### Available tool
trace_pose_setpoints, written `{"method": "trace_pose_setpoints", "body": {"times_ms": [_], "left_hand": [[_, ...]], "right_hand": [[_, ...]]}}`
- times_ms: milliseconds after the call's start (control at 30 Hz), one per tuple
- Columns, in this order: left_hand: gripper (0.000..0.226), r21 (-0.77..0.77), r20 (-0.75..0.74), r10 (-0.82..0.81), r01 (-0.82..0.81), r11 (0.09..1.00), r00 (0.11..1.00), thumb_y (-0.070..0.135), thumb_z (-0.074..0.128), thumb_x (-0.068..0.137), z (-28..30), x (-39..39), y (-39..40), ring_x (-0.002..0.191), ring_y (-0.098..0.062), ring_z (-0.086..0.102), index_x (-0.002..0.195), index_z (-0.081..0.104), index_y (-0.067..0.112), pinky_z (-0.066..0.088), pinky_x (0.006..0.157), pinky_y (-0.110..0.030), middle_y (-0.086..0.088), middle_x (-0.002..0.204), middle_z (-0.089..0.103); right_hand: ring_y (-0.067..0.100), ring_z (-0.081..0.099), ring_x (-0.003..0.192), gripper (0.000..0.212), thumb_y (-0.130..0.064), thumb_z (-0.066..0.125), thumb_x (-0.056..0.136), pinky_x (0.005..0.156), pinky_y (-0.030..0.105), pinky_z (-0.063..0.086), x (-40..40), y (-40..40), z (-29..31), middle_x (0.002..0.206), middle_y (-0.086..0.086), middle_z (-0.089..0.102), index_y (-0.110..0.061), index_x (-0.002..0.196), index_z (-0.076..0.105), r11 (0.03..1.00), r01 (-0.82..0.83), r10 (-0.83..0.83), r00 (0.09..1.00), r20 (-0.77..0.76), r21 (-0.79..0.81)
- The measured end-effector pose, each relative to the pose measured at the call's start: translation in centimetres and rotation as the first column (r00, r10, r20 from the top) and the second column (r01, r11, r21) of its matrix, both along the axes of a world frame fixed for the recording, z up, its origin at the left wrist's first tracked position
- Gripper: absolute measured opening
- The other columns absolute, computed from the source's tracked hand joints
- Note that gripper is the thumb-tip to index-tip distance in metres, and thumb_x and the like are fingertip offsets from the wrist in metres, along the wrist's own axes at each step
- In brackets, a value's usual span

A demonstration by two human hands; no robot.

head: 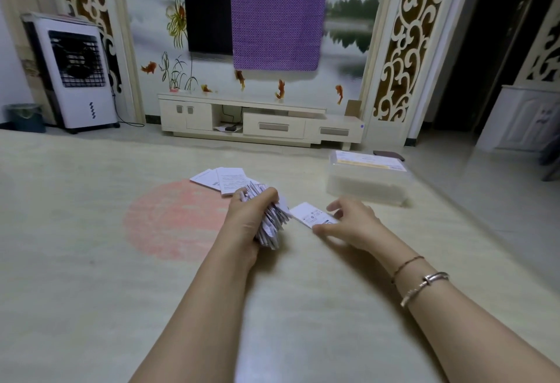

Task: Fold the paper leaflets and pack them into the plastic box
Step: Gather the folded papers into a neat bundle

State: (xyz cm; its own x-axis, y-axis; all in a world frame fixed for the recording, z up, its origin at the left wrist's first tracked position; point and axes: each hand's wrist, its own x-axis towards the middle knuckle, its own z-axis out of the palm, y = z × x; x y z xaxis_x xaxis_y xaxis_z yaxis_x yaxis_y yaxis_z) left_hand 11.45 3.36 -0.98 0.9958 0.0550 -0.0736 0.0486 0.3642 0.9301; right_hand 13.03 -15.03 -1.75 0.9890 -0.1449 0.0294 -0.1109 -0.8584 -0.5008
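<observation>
My left hand (pixel 245 216) grips a thick bundle of folded leaflets (pixel 270 225) just above the pale table. Beside it, my right hand (pixel 348 222) pinches a single folded white leaflet (pixel 312 214) that lies flat on the table, thumb at its near edge and fingers at its far edge. Several unfolded leaflets (pixel 225 182) lie fanned out behind my left hand. The clear plastic box (pixel 366 182), its lid on and bearing a yellow and white label, stands to the right behind my right hand.
The wide pale table (pixel 91 261) has a round pink patch (pixel 172 219) left of my hands. Beyond it are a low white TV cabinet (pixel 260 122), a wall screen half covered by a purple cloth (pixel 275 19), and a white air cooler (pixel 75 73) at the left.
</observation>
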Motion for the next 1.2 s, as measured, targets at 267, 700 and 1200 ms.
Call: {"method": "trace_pose_setpoints", "body": {"times_ms": [267,700,1200], "left_hand": [[0.037,0.035,0.035,0.062,-0.063,0.997,0.997,0.008,0.061,0.079,-0.3,0.6,-0.3,0.063,-0.02,0.055,0.114,0.052,0.015,0.045,0.059,-0.026,-0.005,0.082,0.056],[0.017,-0.178,-0.005,0.101,-0.1,0.979,0.995,0.009,0.057,0.086,-1.0,1.1,-0.8,0.067,-0.026,0.059,0.099,0.046,0.01,0.049,0.065,-0.036,-0.017,0.08,0.056],[0.053,-0.47,-0.149,-0.149,0.063,0.881,0.978,0.039,0.041,0.101,-0.4,0.6,-3.0,0.088,-0.035,0.065,0.13,0.048,-0.005,0.059,0.059,-0.037,-0.025,0.107,0.061]], "right_hand": [[0.016,0.055,0.066,0.004,-0.013,0.07,0.079,0.059,0.025,0.039,0.3,-0.2,0.6,0.075,0.004,0.067,-0.01,0.076,0.069,0.946,-0.115,0.119,0.993,0.007,0.302],[0.011,0.04,0.117,0.06,-0.026,0.063,0.072,0.097,0.023,0.035,-3.8,5.3,2.0,0.116,-0.008,0.042,-0.031,0.13,0.047,0.834,-0.529,0.512,0.848,0.139,0.156],[0.007,0.06,0.083,0.057,-0.022,0.065,0.064,0.077,0.026,0.048,-3.4,3.5,1.6,0.105,-0.003,0.066,-0.025,0.119,0.051,0.762,-0.457,0.472,0.877,0.091,0.458]]}}
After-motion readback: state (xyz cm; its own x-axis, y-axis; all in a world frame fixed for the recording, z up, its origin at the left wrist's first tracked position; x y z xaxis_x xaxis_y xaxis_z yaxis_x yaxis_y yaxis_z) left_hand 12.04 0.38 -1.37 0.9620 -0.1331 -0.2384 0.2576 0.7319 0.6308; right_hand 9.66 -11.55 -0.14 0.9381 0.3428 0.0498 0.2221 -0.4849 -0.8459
